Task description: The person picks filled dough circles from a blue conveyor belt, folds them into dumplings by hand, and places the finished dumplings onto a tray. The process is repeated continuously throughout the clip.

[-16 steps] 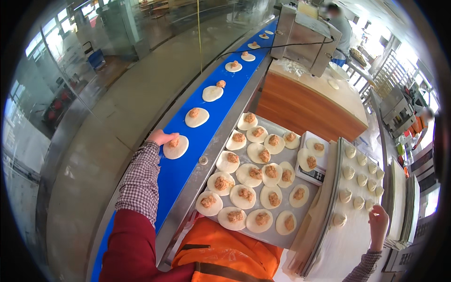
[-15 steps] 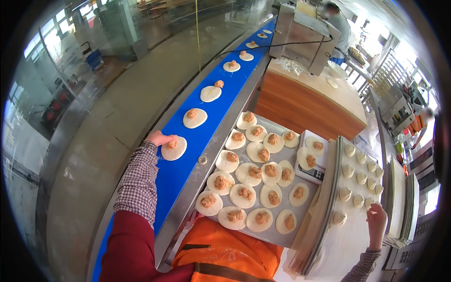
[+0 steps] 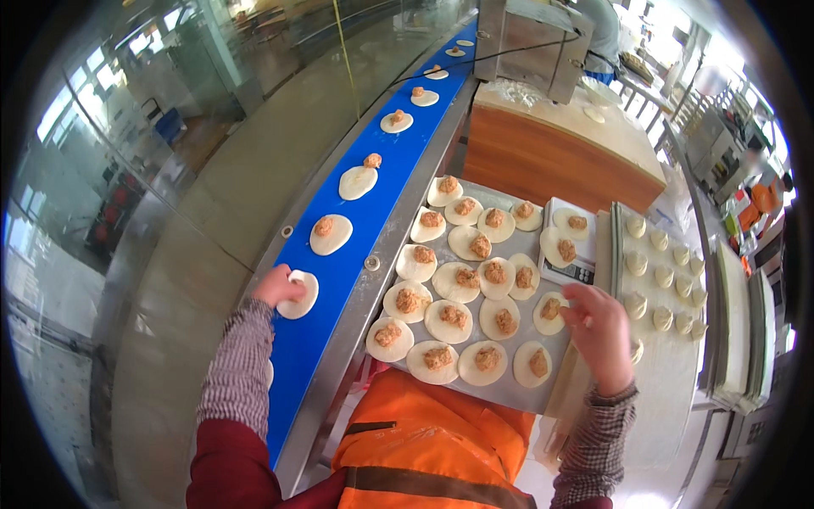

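On the blue conveyor belt (image 3: pixel 348 220), my left hand (image 3: pixel 275 288) is closed on the left side of a round dough wrapper (image 3: pixel 303 299). Its fingertips cover the filling. My right hand (image 3: pixel 604 335) hovers at the right edge of a metal tray (image 3: pixel 555 382), thumb and forefinger a little apart. Beside its fingertips lies a dough wrapper with orange-pink meat filling (image 3: pixel 550 311); I cannot tell whether they touch. Several similar filled wrappers cover the tray in loose rows, all lying flat.
More filled wrappers (image 3: pixel 331 234) lie farther up the belt. A small scale (image 3: pixel 575 265) behind the tray carries two wrappers. Pleated buns (image 3: pixel 663 278) sit on a lined board at right. A metal machine (image 3: pixel 530 47) stands beyond, with a person (image 3: pixel 598 34) behind it.
My right hand has come left from over the bun board to the tray's right edge. My left hand has moved nearer along the belt with the wrapper. The view has shifted slightly.
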Tool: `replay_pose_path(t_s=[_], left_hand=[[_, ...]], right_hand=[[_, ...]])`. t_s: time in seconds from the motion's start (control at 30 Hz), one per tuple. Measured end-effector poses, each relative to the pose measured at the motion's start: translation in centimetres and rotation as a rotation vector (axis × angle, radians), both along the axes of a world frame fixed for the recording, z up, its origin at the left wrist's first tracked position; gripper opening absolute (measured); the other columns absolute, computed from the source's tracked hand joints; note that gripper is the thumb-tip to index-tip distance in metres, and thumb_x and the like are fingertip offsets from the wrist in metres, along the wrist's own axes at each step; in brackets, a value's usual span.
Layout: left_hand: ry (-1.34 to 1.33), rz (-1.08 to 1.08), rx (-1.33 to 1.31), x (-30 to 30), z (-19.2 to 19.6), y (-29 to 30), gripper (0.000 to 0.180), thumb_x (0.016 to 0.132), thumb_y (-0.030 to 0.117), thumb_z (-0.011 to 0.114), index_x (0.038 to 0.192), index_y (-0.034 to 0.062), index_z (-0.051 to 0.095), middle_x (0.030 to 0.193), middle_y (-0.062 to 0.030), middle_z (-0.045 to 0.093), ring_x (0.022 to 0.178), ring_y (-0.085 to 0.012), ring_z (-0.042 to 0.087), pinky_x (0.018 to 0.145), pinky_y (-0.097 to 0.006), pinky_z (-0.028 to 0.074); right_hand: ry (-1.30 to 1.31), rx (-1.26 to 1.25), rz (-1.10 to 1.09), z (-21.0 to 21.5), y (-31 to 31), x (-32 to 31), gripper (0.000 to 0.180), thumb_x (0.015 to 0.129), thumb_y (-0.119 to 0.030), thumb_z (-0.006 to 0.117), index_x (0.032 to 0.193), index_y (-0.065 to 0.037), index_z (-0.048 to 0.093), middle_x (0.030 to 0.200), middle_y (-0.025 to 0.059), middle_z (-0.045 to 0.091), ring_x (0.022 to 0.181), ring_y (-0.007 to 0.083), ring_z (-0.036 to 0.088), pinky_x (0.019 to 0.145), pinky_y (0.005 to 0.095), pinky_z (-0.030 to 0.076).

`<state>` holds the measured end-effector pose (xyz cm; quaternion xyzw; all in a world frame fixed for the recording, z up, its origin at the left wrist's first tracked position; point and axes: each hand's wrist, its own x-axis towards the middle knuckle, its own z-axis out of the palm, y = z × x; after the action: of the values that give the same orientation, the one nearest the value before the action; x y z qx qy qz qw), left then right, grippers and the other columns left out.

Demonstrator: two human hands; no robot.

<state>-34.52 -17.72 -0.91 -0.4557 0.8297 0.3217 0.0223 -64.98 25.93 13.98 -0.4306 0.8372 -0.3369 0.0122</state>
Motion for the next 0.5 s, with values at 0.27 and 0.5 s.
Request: replay_pose_path(t_s=[0.27,0.5], left_hand=[[0.817,0.337,0.558,1.4,2.3,14.3,0.043,0.080,0.008,0.067,0.120,0.0019,0.050,0.111,-0.0090,0.059,0.099,-0.0245,0.060,0.086,-0.036,0.051],[0.976,0.381,1.692,-7.9,0.3,26.4,0.034,0.097,0.028,0.047,0.124,0.0062,0.049,0.122,-0.0098,0.056,0.111,-0.0228,0.056,0.094,-0.040,0.048]], right_hand=[[-0.477,-0.112,0.191,-5.3,-2.9,7.1,0.024,0.076,-0.005,0.070,0.099,-0.002,0.064,0.083,0.0091,0.065,0.066,0.0153,0.060,0.061,0.0267,0.048],[-0.902,-0.292,0.102,-11.2,-1.9,8.0,0.028,0.091,-0.022,0.064,0.103,0.003,0.063,0.080,0.0028,0.065,0.069,0.0068,0.054,0.063,0.0240,0.048]])
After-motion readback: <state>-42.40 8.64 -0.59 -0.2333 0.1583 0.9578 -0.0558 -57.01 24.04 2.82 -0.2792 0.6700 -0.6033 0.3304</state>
